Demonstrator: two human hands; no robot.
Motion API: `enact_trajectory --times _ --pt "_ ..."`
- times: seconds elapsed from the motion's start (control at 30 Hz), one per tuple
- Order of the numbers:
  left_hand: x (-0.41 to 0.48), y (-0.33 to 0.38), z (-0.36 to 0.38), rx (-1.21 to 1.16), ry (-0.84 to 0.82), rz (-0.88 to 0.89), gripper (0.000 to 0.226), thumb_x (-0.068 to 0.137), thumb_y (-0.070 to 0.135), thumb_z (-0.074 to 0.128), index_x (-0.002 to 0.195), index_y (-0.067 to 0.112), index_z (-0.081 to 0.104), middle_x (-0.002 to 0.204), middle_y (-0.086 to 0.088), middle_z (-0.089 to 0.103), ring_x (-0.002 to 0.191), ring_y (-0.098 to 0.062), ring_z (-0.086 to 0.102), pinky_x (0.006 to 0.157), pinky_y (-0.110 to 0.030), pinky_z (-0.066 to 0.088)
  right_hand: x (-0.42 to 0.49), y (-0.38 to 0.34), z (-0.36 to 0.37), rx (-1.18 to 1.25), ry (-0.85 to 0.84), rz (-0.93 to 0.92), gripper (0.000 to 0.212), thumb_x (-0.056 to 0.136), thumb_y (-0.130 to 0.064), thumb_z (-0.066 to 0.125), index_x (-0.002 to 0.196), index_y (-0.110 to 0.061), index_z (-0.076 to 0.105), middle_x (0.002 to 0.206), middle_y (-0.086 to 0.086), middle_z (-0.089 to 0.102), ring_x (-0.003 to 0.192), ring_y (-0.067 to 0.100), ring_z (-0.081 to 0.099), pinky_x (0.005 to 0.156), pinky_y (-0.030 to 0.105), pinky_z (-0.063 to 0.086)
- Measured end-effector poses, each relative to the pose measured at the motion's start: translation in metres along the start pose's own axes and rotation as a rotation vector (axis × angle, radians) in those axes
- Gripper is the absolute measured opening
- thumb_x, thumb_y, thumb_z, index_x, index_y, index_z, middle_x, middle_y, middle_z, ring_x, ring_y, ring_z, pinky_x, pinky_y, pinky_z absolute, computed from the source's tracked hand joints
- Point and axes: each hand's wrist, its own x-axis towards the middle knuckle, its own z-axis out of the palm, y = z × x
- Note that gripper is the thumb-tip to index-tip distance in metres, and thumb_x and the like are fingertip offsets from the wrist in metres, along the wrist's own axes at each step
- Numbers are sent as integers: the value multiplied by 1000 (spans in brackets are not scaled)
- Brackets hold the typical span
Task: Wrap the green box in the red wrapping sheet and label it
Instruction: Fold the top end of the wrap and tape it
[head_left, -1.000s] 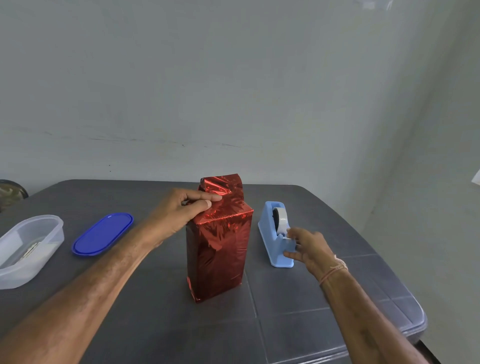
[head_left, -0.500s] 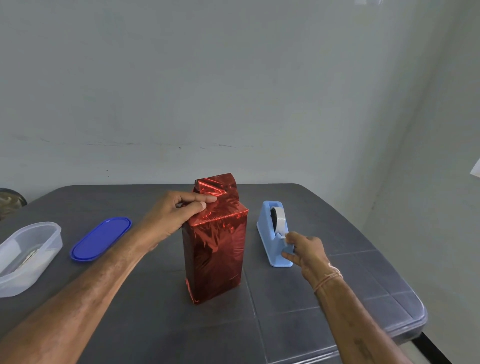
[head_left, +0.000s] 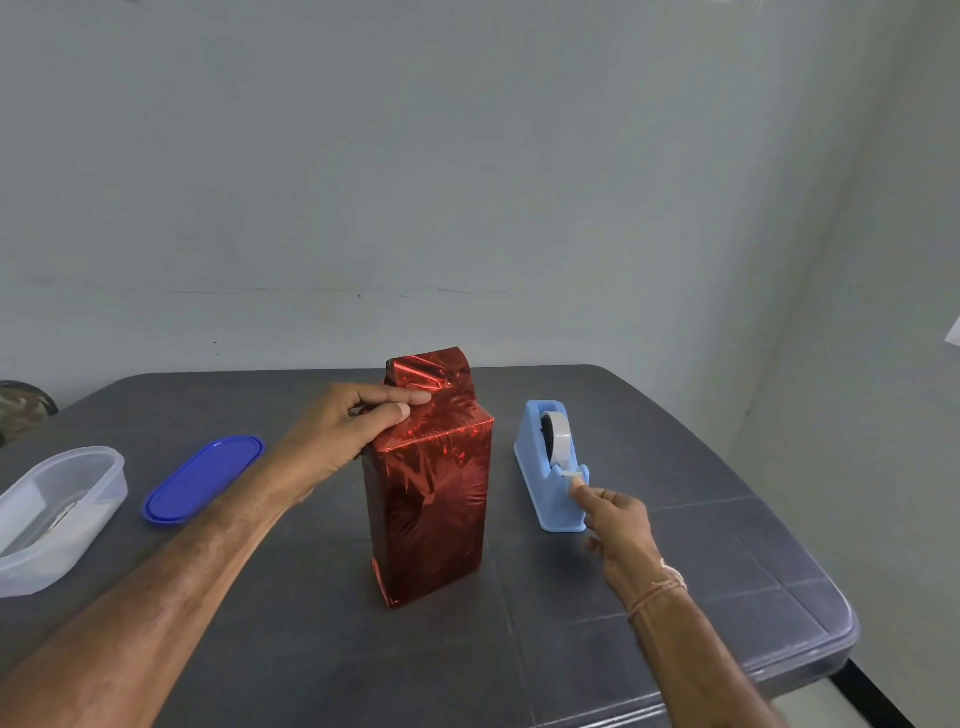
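Head view: left grip (head_left: 353, 431) pinches red sheet (head_left: 431, 493) — box hidden — right grip (head_left: 615, 519) pinches tape end (head_left: 571, 474).

red wrapping sheet (head_left: 431, 499): glossy metallic foil, crinkled, bright glints
tape dispenser (head_left: 545, 488): smooth pale-blue plastic, matt
tape (head_left: 562, 441): whitish, faint sheen
lid (head_left: 205, 478): blue plastic, smooth, slightly glossy
container (head_left: 57, 519): cloudy translucent plastic
worktop (head_left: 623, 649): dark grey, matt, speckled, grooved

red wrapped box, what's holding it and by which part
The left hand pinches the red wrapping sheet at its folded top. The right hand is at the tape dispenser.
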Motion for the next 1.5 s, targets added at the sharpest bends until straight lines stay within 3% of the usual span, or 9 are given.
enact_trajectory --times 0.1,0.33,0.7,0.87,0.97,1.13,1.33,1.43,1.5 --pt "-1 0 0 -2 3 1 25 99 19 64 113 34 79 115 19 75 110 7 64 90 -11 41 -4 3 -2 79 -30 38 32 88 -31 79 99 -2 72 81 7 60 72 19 53 59 30 44" --pt "0 2 0 -2 -2 -3 25 100 18 64 115 33 78 115 19 75 111 8 64 89 -9 43 -11 10 1 140 -19 39 19 89 -27 77 92 -9 72 95 11 69 89 23 62 74 35 52" --pt "-3 3 -1 -11 13 -1 25 100 18 64 115 32 78 112 20 76 108 5 66 91 -12 46 -15 31 2 -4 89 -34 19 91 -19 74 88 0 73 84 14 72 70 18 66 71 33 59" --pt "-3 2 1 -26 -14 16 26 100 17 63 115 32 78 114 20 75 111 3 67 95 -12 49 -66 -33 5 -108 -177 -435 27 102 -30 58 91 -7 67 92 12 70 85 16 67 78 33 57" --pt "-3 1 0 -42 -12 23 26 101 15 62 116 30 78 111 16 77 105 -1 70 85 -7 49 -88 -109 17 -398 -533 -663 26 104 -30 54 95 -9 65 93 9 69 79 11 64 71 22 54" --pt "-2 -1 0 -56 -1 33 25 100 13 64 115 27 79 107 10 79 100 -6 72 80 -13 51 -81 -181 60 -1074 -800 -969 20 105 -26 52 99 -9 60 96 6 66 84 14 59 68 12 46" --pt "-1 -4 0 -53 -6 46 24 99 15 65 113 29 79 101 8 79 96 -7 73 83 -15 52 -69 -203 98 -1414 -909 -974 19 104 -38 54 95 -21 55 92 -5 62 81 9 59 81 33 49" --pt "-1 -3 0 -59 -17 55 25 100 12 63 111 27 79 73 15 74 68 2 65 65 -7 44 -70 -204 105 -1507 -894 -976 22 103 -40 53 103 -18 56 103 2 65 91 17 60 87 40 50" --pt "-1 -4 -1 -61 -11 55 25 100 12 63 112 26 79 77 12 76 71 1 66 66 -8 46 -71 -202 107 -1533 -883 -974 24 103 -39 53 106 -16 58 105 4 64 97 21 59 88 39 48"
